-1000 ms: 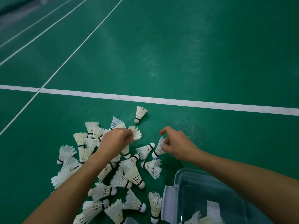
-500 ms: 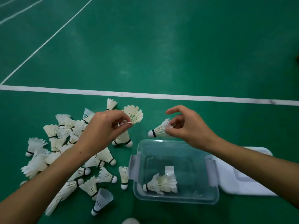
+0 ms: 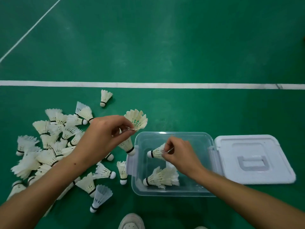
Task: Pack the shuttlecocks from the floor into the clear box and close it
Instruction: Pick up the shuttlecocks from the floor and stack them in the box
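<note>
Both hands are busy at this moment. My judgement is that the biggest risk lies with the left hand (image 3: 105,138): it pinches two shuttlecocks by their feathers only, one (image 3: 136,120) fanned out above the fingertips and a second one (image 3: 127,144) hanging below, its cork just outside the left rim of the clear box (image 3: 173,194). A pinch on thin feathers is weak — the lower shuttlecock could slip and fall on the green floor (image 3: 165,47) beside the box instead of inside it, or the feathers could bend and break.

The next risk is the box itself. It looks light, and it stands just beside the pile (image 3: 49,146) that remains at the left; a push from a wrist against the left wall could slide it over the smooth floor. The lid (image 3: 252,159) lies flat and open at the right side, joined to the box by a clip or hinge as far as I can tell, so it cannot get lost.

The smallest risk is with the right hand (image 3: 178,154). It is inside the box and holds one shuttlecock (image 3: 156,152) between thumb and fingertips, above the few (image 3: 161,178) that already lie near the front wall. If released carelessly it may land crosswise and waste room — many shuttlecocks are not yet packed.
</note>
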